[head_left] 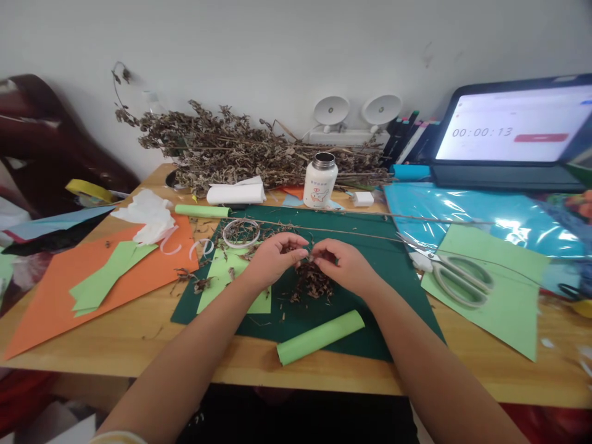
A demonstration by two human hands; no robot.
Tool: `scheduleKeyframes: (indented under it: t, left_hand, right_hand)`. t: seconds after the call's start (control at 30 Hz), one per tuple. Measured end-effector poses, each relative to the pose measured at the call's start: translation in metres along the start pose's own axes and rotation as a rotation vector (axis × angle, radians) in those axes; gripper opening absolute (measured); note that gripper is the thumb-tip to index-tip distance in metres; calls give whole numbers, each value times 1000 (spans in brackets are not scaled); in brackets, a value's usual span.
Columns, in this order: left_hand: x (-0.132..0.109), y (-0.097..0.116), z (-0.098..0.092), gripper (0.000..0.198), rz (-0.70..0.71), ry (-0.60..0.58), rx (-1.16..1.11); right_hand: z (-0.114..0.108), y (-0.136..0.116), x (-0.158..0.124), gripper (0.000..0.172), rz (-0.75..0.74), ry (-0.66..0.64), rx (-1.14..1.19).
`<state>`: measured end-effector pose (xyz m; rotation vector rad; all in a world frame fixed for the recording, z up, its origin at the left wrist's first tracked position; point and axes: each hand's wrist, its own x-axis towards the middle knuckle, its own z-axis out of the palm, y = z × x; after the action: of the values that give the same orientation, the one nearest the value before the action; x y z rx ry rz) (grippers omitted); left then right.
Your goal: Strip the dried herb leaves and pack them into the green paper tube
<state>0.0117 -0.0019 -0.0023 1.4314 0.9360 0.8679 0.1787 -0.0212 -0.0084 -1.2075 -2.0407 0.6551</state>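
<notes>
My left hand (280, 258) and my right hand (341, 264) meet over the middle of the dark green cutting mat (393, 290). Thumb and fingers are pinched on both, at a small bit of dried leaf between the fingertips; its outline is hard to see. Just below them lies a loose heap of crumbled dried leaves (314, 282). A light green paper roll (321, 337) rests at the mat's front edge. Left of my left hand, a clear ring-shaped tape roll (241, 233) lies among scattered leaf bits, beside a light green paper sheet (210, 290) partly under my forearm.
Dried leafy stalks (231, 145) are piled along the wall. A white bottle (320, 180) stands uncapped behind the mat. Scissors (456, 274) lie on green paper (513, 308) at right, near a tablet (513, 126). Orange paper (50, 308) covers the left; a thin stem (324, 229) crosses the mat.
</notes>
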Motion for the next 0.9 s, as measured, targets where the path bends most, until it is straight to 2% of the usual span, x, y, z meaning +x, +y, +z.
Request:
scheduleKeyframes:
  t: [0.2, 0.47, 0.57, 0.7, 0.77, 0.9]
  left_hand:
    - [0, 0, -1, 17, 7, 60, -68]
    - [1, 1, -4, 15, 64, 167, -52]
    - [1, -1, -4, 14, 60, 113, 112]
    - [-1, 1, 0, 24, 36, -73, 352]
    - [-2, 3, 2, 23, 47, -143, 432]
    - [-2, 4, 3, 12, 122, -152, 598]
  right_hand:
    - [-2, 2, -2, 21, 39, 56, 58]
    - [-7, -4, -2, 19, -116, 98, -130]
    - [-8, -4, -2, 20, -137, 132, -144]
    - [-8, -4, -3, 20, -135, 145, -143]
    - [-8, -4, -3, 18, -154, 137, -159]
    - [-9, -3, -2, 18, -204, 119, -182]
